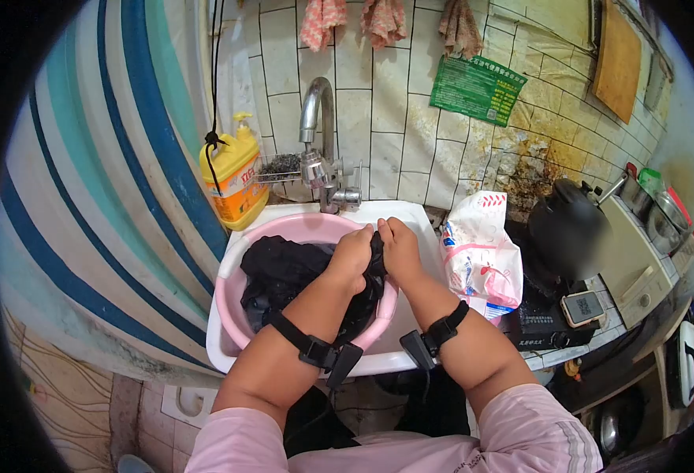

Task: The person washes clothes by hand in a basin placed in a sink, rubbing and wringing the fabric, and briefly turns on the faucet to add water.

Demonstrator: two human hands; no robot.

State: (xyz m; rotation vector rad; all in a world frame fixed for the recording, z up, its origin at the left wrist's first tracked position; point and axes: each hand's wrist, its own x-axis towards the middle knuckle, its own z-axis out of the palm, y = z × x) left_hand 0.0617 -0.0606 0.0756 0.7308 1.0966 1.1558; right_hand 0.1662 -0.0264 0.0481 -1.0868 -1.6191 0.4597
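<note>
A pink basin (232, 296) sits inside a white sink (221, 347), and a wet black garment (280, 272) lies in the basin. My left hand (351, 256) and my right hand (400, 248) are pressed together at the basin's right side, both gripping a bunched fold of the black garment between them. Each forearm wears a black strap with a small device. A chrome tap (318, 134) arches over the back of the sink; no water is visibly running.
A yellow detergent bottle (235, 177) stands left of the tap beside a striped curtain (118, 173). A white and pink bag (481, 252) leans right of the sink. A black kettle (565, 225) and pots sit on the counter at right. Cloths hang on the tiled wall.
</note>
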